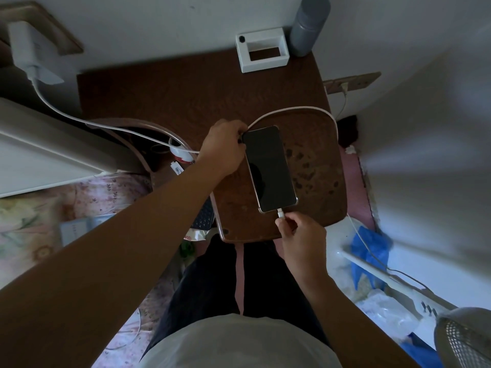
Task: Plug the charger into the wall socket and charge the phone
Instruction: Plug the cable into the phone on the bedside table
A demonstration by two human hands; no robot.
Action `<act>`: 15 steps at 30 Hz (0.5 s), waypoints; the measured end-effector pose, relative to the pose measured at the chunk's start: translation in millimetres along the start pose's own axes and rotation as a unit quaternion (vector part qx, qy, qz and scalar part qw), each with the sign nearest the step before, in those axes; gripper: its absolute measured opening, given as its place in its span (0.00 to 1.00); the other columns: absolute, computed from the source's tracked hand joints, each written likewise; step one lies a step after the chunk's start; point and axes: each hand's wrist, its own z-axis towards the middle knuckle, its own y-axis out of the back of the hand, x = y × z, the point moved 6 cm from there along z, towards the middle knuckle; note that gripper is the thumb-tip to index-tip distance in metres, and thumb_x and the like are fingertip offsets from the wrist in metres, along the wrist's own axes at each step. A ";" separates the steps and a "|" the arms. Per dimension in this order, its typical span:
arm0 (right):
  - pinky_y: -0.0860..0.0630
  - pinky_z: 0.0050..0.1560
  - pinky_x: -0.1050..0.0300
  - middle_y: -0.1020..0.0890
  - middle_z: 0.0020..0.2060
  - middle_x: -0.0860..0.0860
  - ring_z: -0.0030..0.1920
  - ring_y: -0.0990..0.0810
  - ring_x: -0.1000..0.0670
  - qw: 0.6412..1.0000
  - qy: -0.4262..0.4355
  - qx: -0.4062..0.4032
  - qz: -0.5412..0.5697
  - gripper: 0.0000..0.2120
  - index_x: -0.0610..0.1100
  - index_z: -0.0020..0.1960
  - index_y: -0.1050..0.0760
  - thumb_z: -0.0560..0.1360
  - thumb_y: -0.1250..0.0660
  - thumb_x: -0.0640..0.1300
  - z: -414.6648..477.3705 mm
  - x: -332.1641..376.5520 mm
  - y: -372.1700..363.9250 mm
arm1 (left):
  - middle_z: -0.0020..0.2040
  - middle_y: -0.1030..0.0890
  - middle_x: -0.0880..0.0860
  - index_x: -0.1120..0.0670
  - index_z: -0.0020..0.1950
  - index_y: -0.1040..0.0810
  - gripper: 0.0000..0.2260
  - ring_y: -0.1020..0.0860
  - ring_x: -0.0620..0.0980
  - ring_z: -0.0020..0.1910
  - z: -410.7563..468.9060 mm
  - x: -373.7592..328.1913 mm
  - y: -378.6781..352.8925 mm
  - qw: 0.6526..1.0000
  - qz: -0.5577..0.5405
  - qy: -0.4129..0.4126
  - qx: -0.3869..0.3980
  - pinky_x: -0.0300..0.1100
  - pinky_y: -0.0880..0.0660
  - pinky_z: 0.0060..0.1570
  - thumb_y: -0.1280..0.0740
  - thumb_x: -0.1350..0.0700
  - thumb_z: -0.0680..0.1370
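— Black-screened phone in a clear case (pixel 268 168): where is it?
— Flat on the worn brown wooden table (pixel 186 96), screen dark, its far end pinched by the left hand (pixel 223 147).
— And the right hand (pixel 303 235)?
— Fingers closed around the white cable plug (pixel 280 213), which sits at the phone's near port.
— The charger?
— A white adapter block (pixel 25 49) is in the beige wall socket plate (pixel 55 30), its thick white cord (pixel 79 118) trailing toward the table.

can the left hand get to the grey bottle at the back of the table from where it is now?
Probably yes, if it lets go of the phone. The left hand is at the phone's far end, and the dark table between it and the grey bottle looks bare; the white box sits beside it.
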 end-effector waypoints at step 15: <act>0.21 0.40 0.59 0.15 0.38 0.52 0.39 0.19 0.57 0.999 -0.020 -0.010 0.028 0.04 0.45 0.46 0.19 0.73 0.29 0.46 0.7 -8.3 3.7 | 0.40 0.25 0.43 0.51 0.62 0.24 0.18 0.27 0.37 0.36 -4.1 7.3 -0.9 0.998 -0.055 0.021 0.020 0.28 0.36 0.33 0.29 0.60 0.74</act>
